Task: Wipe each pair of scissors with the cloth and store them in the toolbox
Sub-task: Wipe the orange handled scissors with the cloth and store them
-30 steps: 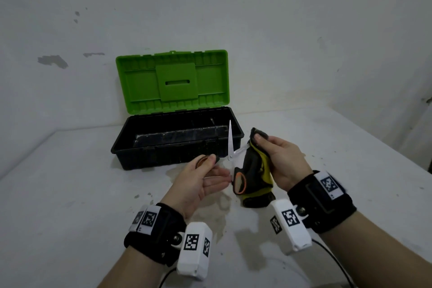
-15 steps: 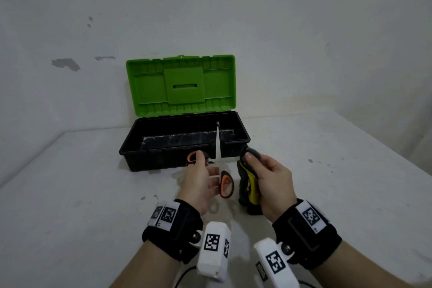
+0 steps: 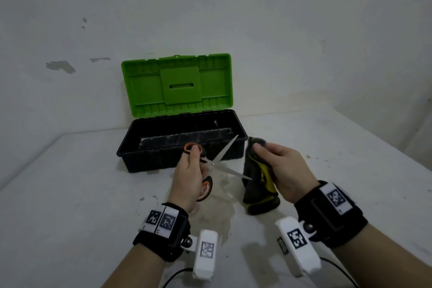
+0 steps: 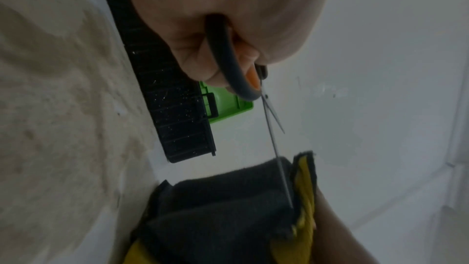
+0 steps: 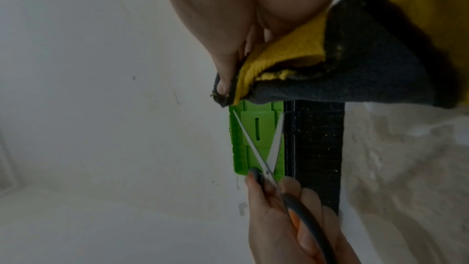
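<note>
Toward the far edge of the desk [image 3: 70, 194], left of middle: black toolbox [image 3: 149, 161] sitting with its green lid [image 3: 177, 86] standing open against the wall [image 3: 257, 18], a dark tray showing inside. Nearer, in front of the toolbox's front wall: left hand [image 3: 189, 177] holding the scissors [image 3: 218, 163] above the desk, thumb through the upper orange-lined loop, other fingers [image 5: 307, 204] curled through the lower loop, so gripping the handles. Blades spread wide, one pointing up toward the toolbox's right front corner, the other pointing right with its tip lying against the cloth [image 3: 257, 184]. Just right of that: grey-and-yellow cloth hanging bunched, lower end resting on the desk toward its near edge. Further right: right hand [image 3: 282, 170] pinching the cloth's top, fingers [image 3: 259, 147] closed round the fold. Black straps with white printed markers sitting on both wrists. Pale stains marking the desk beneath the hands.
</note>
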`<state>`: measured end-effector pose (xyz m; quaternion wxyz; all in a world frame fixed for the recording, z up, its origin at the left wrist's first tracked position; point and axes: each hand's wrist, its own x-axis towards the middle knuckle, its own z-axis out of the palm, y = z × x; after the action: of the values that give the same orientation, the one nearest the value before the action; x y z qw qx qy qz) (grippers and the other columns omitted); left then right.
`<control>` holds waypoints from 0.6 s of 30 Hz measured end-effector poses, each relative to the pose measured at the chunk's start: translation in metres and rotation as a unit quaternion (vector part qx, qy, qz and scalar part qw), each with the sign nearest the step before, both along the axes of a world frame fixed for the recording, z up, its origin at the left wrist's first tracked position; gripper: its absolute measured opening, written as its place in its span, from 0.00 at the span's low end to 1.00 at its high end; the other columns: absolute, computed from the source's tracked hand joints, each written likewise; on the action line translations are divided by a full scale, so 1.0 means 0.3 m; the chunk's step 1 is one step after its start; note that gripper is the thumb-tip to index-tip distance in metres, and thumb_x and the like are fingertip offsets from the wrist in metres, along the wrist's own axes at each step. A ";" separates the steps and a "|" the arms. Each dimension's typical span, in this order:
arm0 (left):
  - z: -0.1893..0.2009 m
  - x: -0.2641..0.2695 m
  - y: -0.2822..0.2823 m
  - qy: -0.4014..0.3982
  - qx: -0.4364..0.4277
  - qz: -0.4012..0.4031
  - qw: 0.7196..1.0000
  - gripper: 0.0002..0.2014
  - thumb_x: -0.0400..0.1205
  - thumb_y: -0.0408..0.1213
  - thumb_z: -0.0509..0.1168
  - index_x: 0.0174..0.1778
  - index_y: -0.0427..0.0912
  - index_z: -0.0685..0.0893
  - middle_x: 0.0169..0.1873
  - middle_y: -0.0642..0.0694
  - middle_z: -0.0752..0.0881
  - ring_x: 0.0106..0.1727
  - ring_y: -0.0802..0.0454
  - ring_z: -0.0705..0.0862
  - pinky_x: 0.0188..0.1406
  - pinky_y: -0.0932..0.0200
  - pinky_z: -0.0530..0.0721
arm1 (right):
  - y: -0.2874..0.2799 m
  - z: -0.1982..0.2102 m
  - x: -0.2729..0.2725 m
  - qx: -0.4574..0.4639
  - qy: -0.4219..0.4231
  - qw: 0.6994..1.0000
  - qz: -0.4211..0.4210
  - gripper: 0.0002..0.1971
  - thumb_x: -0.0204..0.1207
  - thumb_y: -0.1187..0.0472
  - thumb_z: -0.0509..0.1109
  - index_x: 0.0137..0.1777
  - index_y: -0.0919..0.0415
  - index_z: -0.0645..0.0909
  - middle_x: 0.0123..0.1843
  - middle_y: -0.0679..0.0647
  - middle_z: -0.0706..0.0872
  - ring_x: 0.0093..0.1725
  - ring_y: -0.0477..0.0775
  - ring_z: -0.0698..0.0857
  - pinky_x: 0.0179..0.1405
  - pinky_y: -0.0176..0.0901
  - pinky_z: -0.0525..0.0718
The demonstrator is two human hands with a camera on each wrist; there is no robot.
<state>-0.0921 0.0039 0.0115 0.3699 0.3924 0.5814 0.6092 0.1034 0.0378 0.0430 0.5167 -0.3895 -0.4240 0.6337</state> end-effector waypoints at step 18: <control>-0.037 0.049 0.011 0.122 0.030 -0.022 0.992 0.18 0.86 0.62 0.51 0.38 0.59 0.78 0.28 0.54 0.78 0.31 0.51 0.77 0.37 0.45 0.76 | -0.028 -0.022 -0.081 -0.020 -0.113 0.986 0.118 0.07 0.73 0.67 0.78 0.49 0.66 0.90 0.43 0.62 0.93 0.40 0.55 0.90 0.44 0.45 0.89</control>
<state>-0.0775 0.0071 0.0003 0.2974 0.4879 0.5947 0.5656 0.0792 0.0293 0.0364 0.3791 -0.4164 -0.5098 0.6504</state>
